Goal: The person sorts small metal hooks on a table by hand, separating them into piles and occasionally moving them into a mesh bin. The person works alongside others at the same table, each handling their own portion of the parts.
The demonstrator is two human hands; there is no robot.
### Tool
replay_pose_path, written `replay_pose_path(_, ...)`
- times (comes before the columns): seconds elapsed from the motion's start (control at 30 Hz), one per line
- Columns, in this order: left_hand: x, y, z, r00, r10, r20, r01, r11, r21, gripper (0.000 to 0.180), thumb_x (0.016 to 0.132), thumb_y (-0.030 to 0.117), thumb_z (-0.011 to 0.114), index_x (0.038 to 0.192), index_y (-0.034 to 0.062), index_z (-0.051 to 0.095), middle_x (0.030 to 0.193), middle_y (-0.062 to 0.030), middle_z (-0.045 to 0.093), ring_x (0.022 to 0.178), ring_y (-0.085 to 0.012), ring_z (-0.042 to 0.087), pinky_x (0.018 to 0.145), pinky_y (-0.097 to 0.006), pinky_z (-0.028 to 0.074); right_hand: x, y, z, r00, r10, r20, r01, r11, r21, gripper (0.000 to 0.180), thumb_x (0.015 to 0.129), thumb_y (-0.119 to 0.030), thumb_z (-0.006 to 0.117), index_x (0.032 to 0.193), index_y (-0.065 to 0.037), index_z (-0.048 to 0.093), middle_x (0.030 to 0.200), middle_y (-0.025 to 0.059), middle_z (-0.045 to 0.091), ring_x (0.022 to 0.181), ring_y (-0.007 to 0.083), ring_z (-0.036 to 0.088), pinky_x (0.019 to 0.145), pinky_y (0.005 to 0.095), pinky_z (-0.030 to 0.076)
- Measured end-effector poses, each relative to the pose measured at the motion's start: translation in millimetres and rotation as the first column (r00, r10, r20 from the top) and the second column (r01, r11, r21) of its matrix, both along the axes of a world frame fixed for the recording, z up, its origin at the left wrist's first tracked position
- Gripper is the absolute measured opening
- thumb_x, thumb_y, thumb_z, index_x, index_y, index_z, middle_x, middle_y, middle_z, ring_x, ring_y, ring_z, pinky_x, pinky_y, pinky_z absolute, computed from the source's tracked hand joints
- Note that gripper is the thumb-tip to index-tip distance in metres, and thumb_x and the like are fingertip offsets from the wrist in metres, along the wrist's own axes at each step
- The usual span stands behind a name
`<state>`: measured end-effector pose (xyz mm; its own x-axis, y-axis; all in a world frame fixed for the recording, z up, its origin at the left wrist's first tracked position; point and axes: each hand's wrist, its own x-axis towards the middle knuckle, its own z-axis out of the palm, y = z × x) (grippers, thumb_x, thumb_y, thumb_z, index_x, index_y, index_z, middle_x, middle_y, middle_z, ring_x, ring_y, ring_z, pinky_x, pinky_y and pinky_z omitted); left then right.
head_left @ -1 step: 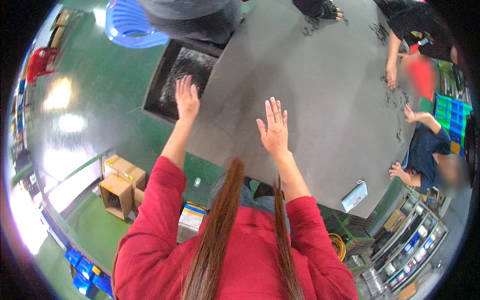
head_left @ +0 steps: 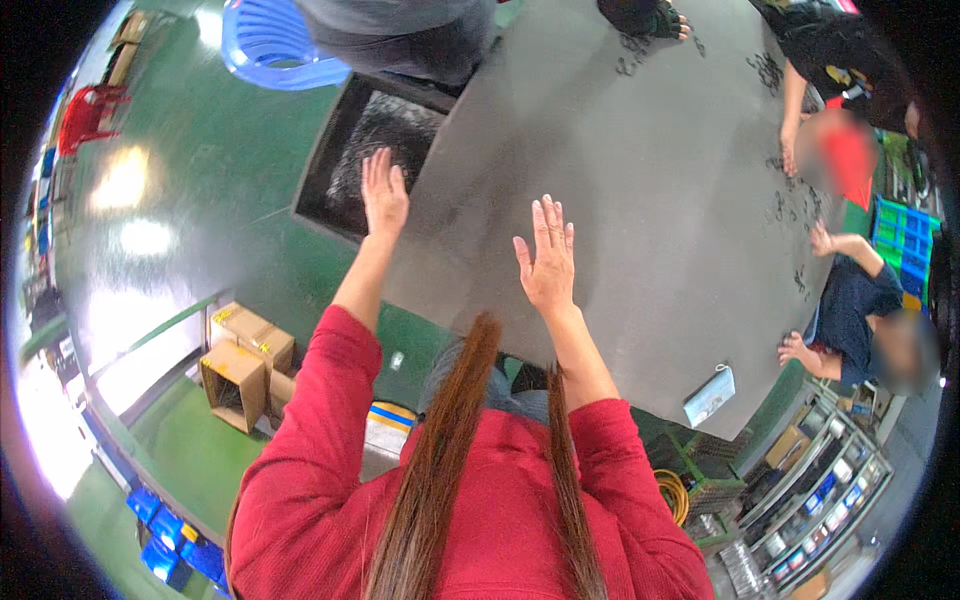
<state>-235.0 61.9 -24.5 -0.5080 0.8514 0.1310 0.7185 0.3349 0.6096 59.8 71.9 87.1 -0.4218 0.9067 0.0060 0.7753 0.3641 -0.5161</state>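
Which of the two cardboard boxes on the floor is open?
The lower cardboard box, farther from the table: its dark open mouth shows, while the upper box looks closed.

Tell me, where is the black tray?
In the head view, the black tray sits at the grey table's left edge, just beyond the left hand, with a blue plastic chair behind it.

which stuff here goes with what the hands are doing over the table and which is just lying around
In hand:
- left hand, open, by the dark tray at the table's edge
- right hand, open, over the grey table
- small dark metal pieces scattered on the far side

Lying about:
- cardboard boxes on the floor
- blue plastic chair
- pale blue pouch near the table's edge
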Motion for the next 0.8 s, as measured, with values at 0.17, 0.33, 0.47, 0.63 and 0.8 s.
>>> replay_pose_path(0.17, -12.7, -4.4, -2.6, 0.988, 0.064, 0.138, -0.054, 0.996, -0.074, 0.049, 0.097, 0.031, 0.036, 0.14, 0.0072, 0.036, 0.145, -0.0144, 0.035, 0.138, -0.035, 0.023, 0.113, -0.042, 0.019, 36.4, -17.7, 36.5, 0.994, -0.101, -0.032, 0.099, 0.994, -0.051, 0.053, 0.089, -0.018, 0.056, 0.138, -0.007, 0.038, 0.145, 0.0126, 0.036, 0.134, 0.0301, 0.033, 0.108, 0.042, 0.031)
replay_pose_path(0.33, -10.5, 0.5, 20.9, 0.998, 0.056, 0.011, -0.054, 0.992, -0.117, 0.045, 0.094, 0.029, 0.044, 0.13, 0.0032, 0.047, 0.135, -0.0171, 0.045, 0.131, -0.0366, 0.034, 0.107, -0.046, 0.03, 157.1, -51.8, 48.8, 0.869, -0.456, 0.191, 0.491, 0.841, -0.225, 0.051, 0.089, -0.017, 0.055, 0.137, -0.012, 0.038, 0.144, 0.0108, 0.033, 0.125, 0.0309, 0.044, 0.096, 0.0417, 0.044)
replay_pose_path(0.47, 31.9, 11.8, 25.4, 0.987, 0.004, -0.16, -0.01, 0.999, -0.041, 0.044, 0.093, 0.025, 0.046, 0.131, 0.0033, 0.044, 0.136, -0.0165, 0.044, 0.133, -0.0363, 0.03, 0.109, -0.047, 0.025, 227.6, -92.7, 40.0, 0.767, -0.544, 0.339, 0.633, 0.729, -0.261, 0.05, 0.088, -0.019, 0.056, 0.135, -0.014, 0.039, 0.141, 0.0112, 0.035, 0.122, 0.0321, 0.046, 0.094, 0.0423, 0.045)
replay_pose_path(0.63, 157.3, 72.7, 55.8, 0.931, -0.288, -0.226, 0.279, 0.958, -0.072, 0.046, 0.094, 0.022, 0.043, 0.138, 0.0084, 0.036, 0.144, -0.0128, 0.034, 0.139, -0.0307, 0.021, 0.113, -0.045, 0.019, 288.4, -122.4, 21.8, 0.689, -0.626, 0.364, 0.724, 0.607, -0.327, 0.05, 0.086, -0.02, 0.058, 0.133, -0.014, 0.042, 0.139, 0.0127, 0.037, 0.123, 0.0328, 0.045, 0.096, 0.0433, 0.044)
replay_pose_path(0.8, 313.1, 116.4, 64.9, 0.88, -0.464, -0.099, 0.431, 0.869, -0.243, 0.05, 0.094, 0.024, 0.044, 0.141, 0.0117, 0.03, 0.148, -0.0081, 0.027, 0.142, -0.0268, 0.013, 0.113, -0.05, 0.015, 341.4, -82.3, 14.8, 0.676, -0.677, 0.289, 0.728, 0.553, -0.406, 0.049, 0.085, -0.018, 0.059, 0.13, -0.013, 0.044, 0.137, 0.0137, 0.039, 0.123, 0.0332, 0.044, 0.098, 0.0426, 0.042)
